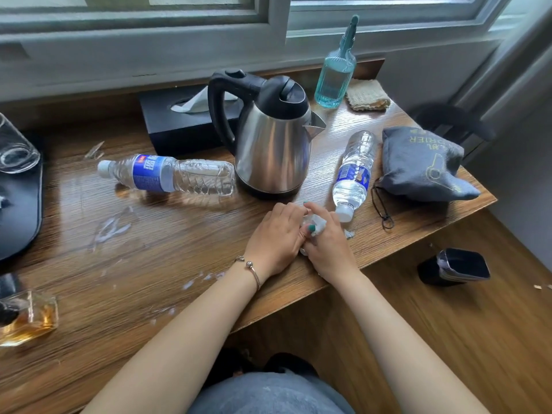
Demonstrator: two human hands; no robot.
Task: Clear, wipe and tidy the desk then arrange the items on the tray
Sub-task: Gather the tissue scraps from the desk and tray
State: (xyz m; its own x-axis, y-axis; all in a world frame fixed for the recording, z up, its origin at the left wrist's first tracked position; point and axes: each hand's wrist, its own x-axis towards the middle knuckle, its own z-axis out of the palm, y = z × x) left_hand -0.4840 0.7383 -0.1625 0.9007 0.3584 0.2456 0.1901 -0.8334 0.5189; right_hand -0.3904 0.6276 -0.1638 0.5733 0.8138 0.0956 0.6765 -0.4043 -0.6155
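My left hand (276, 239) and my right hand (325, 243) meet near the desk's front edge, both curled round a crumpled white scrap of wrapper or tissue (316, 224). Just behind them stands a steel kettle (273, 150) with a black handle. Two water bottles lie on their sides: one (167, 174) left of the kettle, one (354, 171) right of it, its cap close to my right hand. A black tray (21, 210) sits at the left edge with an upturned glass (15, 147) on it. Clear plastic scraps (112, 227) and white crumbs litter the wooden desk (149, 264).
A black tissue box (179, 127) lies behind the kettle. At the back right stand a blue spray bottle (336, 76) and a folded cloth (367, 95). A grey drawstring pouch (424, 165) rests at the right edge. An amber perfume bottle (30, 318) is front left. A black bin (454, 265) stands on the floor.
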